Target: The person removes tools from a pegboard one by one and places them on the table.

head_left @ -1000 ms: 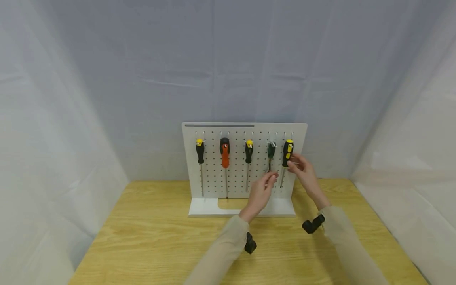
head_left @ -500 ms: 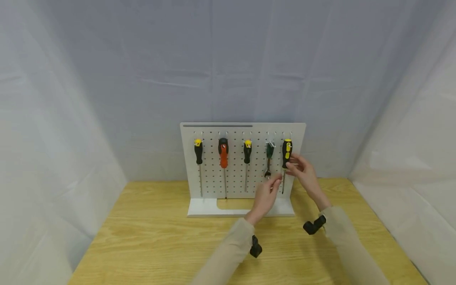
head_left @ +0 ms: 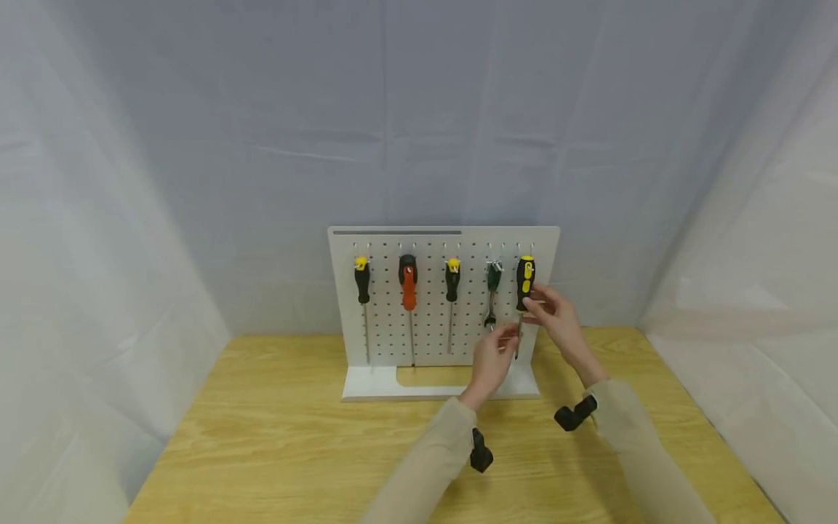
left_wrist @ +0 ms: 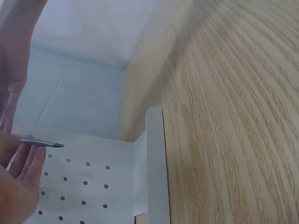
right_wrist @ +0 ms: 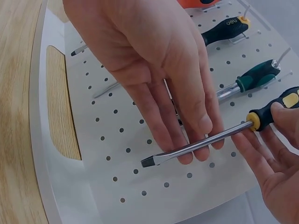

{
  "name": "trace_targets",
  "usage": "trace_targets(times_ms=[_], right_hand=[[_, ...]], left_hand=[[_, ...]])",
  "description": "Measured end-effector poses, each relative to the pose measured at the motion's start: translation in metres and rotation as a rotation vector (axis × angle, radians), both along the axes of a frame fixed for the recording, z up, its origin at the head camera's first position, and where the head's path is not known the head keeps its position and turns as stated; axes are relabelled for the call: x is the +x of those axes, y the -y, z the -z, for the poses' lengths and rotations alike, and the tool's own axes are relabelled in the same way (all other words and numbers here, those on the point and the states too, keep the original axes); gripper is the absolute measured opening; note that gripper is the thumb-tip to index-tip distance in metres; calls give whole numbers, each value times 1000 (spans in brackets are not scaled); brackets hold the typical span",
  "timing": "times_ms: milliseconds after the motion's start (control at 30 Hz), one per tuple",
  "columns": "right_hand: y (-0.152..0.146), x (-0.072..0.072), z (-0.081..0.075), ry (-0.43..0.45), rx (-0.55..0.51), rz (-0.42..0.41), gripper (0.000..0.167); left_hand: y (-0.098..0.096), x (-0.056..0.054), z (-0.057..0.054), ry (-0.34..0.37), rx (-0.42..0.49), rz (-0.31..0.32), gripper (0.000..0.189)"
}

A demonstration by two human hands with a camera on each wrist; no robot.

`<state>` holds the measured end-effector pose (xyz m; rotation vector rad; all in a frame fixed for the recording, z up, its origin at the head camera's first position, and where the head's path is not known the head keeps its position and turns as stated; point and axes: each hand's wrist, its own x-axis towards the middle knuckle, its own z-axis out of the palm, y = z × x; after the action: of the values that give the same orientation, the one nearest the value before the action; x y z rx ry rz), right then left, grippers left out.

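Observation:
In the head view, a flathead screwdriver (head_left: 526, 276) with a black and yellow handle hangs at the right end of the white pegboard (head_left: 386, 327). My right hand (head_left: 556, 324) holds the lower handle, thumb in front and fingers behind, as the right wrist view shows. Lower down, my left hand (head_left: 491, 360) has the steel shaft (right_wrist: 187, 148) between its thumb and fingers. The dark flat tip (right_wrist: 148, 162) sticks out past the left fingers. Just left of this screwdriver hangs a green-handled tool (head_left: 494, 276) with a silver shaft, its lower end close to my left hand.
Further left on the hooks are a black and yellow screwdriver (head_left: 452, 280), a red and black screwdriver (head_left: 409, 284) and another black and yellow screwdriver (head_left: 362, 280). The board's white base (head_left: 369, 382) stands on the wooden table (head_left: 275, 429). Pale cloth (head_left: 294, 145) surrounds the table.
My left hand has moved right and slightly down, from beneath the green-handled tool to the shaft of the rightmost screwdriver. That screwdriver's shaft now hangs steeper. My right hand stays at its handle.

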<state>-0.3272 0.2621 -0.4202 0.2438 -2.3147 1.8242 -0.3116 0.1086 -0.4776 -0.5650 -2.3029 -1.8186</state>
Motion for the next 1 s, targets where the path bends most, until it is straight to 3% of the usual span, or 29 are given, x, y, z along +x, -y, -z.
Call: trace_targets(times_ms=[333,467,1000], right_hand=[[0,-2,1,-38,24,31,55],[0,-1,-1,-44,-18,21,54],[4,12,-3,-103,-62,10,49]], left_hand=[[-9,-2,0,3,82,-34,20],[-11,-2,-1,-4,98,-41,19],[-8,6,-6,19,71,-43,19]])
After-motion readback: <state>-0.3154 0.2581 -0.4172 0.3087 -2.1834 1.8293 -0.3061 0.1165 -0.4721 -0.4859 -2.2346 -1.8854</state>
